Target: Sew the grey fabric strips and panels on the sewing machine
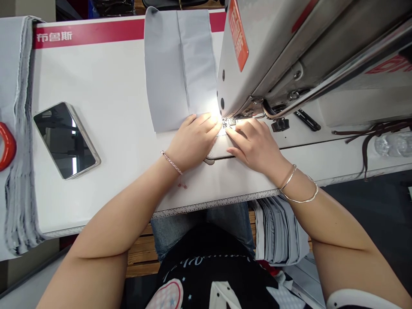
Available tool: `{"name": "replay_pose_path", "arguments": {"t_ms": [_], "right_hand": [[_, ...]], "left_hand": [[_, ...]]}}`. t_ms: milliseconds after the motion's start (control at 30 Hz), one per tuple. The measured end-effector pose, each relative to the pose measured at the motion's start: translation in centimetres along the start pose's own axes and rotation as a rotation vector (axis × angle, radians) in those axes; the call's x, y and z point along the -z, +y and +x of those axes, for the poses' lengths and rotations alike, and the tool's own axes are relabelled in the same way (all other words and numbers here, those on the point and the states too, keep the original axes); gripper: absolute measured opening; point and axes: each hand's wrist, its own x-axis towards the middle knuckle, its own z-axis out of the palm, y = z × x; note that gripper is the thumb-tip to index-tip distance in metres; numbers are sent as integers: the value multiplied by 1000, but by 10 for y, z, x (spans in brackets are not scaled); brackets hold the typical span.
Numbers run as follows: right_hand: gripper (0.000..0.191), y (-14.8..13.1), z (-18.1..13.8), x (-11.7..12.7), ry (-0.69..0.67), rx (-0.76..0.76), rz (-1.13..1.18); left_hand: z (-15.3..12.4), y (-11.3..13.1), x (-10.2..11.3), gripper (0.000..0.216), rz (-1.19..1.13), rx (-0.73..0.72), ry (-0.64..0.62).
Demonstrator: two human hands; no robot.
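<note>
A light grey-blue fabric piece (167,68) with a seam down its middle lies on the white sewing table, its near edge under the sewing machine's lit needle area. My left hand (196,139) rests flat on the fabric's near edge, fingers stretched out just left of the presser foot (225,123). To the right of the foot is my right hand (255,143), fingertips close to the needle plate. Its fingers are bent and partly spread, with the index finger by the foot; whether they pinch the fabric edge is hidden by glare.
The sewing machine (273,56) fills the upper right. A smartphone (67,139) lies on the table's left, beside stacked fabric (19,189) and a red-orange handle (6,146). More folded fabric (280,231) sits below the table edge. Dark cords (365,143) lie at right.
</note>
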Motion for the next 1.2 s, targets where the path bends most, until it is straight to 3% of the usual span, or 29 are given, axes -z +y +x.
{"name": "replay_pose_path", "arguments": {"t_ms": [233,400,500,600,700,800,933,1033,1200], "right_hand": [[43,1,0,0,27,11,-27],[38,-1,2,4,42,44,-39],[33,-13,15,8,72,95,-36],[30,-39,42,11,96,140,-12],[30,-71,76,13,73,40,-1],[38,-94,106,11,52,-133,16],[31,-107,128,9,73,-186,-77],[15,-112,133,9,49,-238,-136],[19,-120,141,6,-42,-301,-165]], "left_hand": [[-1,-2,1,35,-28,-4,6],[-5,-27,20,33,-279,65,56],[1,-50,39,38,-281,197,-56],[17,-66,54,43,-103,254,-152],[33,-71,63,30,60,257,-186],[42,-75,68,22,191,228,-118],[44,-86,63,41,234,179,-76],[47,-98,55,51,225,240,-151],[55,-108,45,66,211,302,-253]]}}
